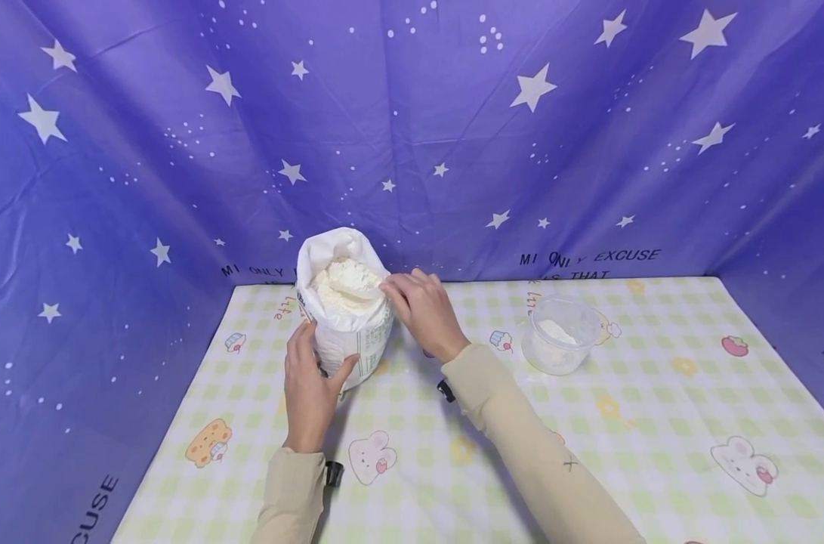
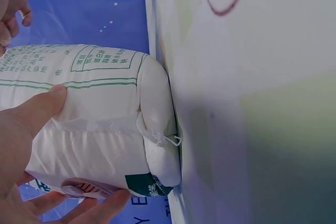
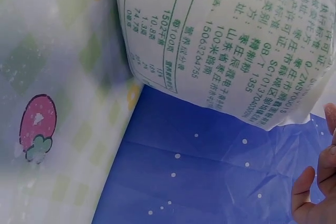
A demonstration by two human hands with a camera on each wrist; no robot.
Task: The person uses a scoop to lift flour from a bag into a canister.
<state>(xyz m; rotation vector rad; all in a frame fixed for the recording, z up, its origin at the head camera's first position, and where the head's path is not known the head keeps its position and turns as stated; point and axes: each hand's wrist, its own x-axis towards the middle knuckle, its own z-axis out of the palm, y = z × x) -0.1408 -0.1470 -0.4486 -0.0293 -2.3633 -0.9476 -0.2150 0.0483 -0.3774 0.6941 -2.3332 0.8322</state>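
Note:
An open white bag (image 1: 357,344) of pale flour (image 1: 344,276) stands upright near the table's back edge. My left hand (image 1: 311,385) grips its lower front; in the left wrist view the thumb of that hand (image 2: 31,124) lies on the printed side of the bag (image 2: 100,98), with the fingers underneath. At the bag's right rim, my right hand (image 1: 425,311) pinches a whitish, translucent piece, apparently a scoop (image 1: 362,293), that reaches into the flour. Curled fingers of the right hand (image 3: 320,182) show beside the bag (image 3: 220,45) in the right wrist view; what they pinch is hidden there.
A clear round tub (image 1: 563,355) with some white powder inside stands on the table to the right of my right hand. The checked tablecloth (image 1: 656,423) covers the table, and a purple star-patterned curtain (image 1: 418,113) hangs behind and at both sides.

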